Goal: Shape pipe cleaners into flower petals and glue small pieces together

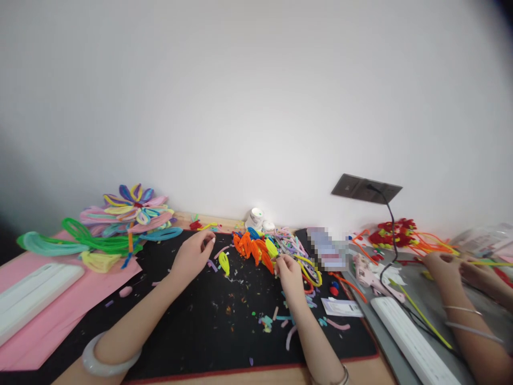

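My right hand (290,275) pinches the lower end of a yellow pipe-cleaner loop (271,247) between thumb and fingertips. Just left of it lies a row of orange pipe-cleaner loops (250,248), with blue ones behind. My left hand (195,251) hovers over the black mat (180,337), its fingers loosely curled and a gap by the thumb; I see nothing in it. Between my hands, a second yellow loop (224,263) rests on the mat. A heap of pastel pipe cleaners (290,240) is behind my right hand.
Pipe-cleaner flowers (136,208) and a white bar (40,294) are at left on pink sheets (96,291). A phone-like slab (326,248) lies right of the heap. Farther right are a glue gun (371,275), a cord (393,235), another white bar (412,342) and another person's hands (444,270).
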### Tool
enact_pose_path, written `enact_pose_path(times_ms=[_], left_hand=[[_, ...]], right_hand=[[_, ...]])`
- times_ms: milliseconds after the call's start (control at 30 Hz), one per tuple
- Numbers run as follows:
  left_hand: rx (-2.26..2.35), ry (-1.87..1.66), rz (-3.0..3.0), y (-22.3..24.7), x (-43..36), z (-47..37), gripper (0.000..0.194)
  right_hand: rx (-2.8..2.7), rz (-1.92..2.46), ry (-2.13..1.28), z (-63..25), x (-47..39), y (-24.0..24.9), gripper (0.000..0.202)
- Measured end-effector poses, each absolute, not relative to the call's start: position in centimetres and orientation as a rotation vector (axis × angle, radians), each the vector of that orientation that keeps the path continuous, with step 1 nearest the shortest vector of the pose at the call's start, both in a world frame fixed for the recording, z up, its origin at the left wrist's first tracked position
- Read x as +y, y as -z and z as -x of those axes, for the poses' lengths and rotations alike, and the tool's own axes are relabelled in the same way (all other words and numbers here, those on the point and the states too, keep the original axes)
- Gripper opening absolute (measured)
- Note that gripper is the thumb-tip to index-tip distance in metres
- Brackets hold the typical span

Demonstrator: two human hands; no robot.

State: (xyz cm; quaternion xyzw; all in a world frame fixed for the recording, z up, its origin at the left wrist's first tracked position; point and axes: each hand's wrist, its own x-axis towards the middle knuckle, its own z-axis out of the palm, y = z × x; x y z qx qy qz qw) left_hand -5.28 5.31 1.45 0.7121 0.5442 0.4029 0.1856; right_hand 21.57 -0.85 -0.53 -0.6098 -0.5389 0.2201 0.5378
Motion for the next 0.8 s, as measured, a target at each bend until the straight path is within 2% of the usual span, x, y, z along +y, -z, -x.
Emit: enact_pose_path(times_ms=[167,300,433,633,800], left_hand=[[1.453,-0.933,-2.019,-0.6,6.0,6.0,0.013],[1.367,-0.770,-2.018,-0.3,6.1,5.9,0.014],[1.396,-0.702,-2.067,-0.2,6.2,5.6,0.013],[1.366,-0.812,-2.016,-0.7,6.5,5.9,0.017],[1.144,-1.009,-2.002,-1.7,5.1,4.9,0.016]], right_hand=[[-1.303,1.443,-0.671,-21.6,0.0,-0.2,0.026],[-1.260,1.485,-0.648,-22.4,0.1,-1.1,0.043],[-1.200,1.549,-0.534,-23.8,0.3,-2.3,0.039],[-1.204,1.550,-0.398,-24.1,0.7,-2.9,0.030],[-1.652,1.352,-0.489,-20.2,0.3,-2.8,0.021]])
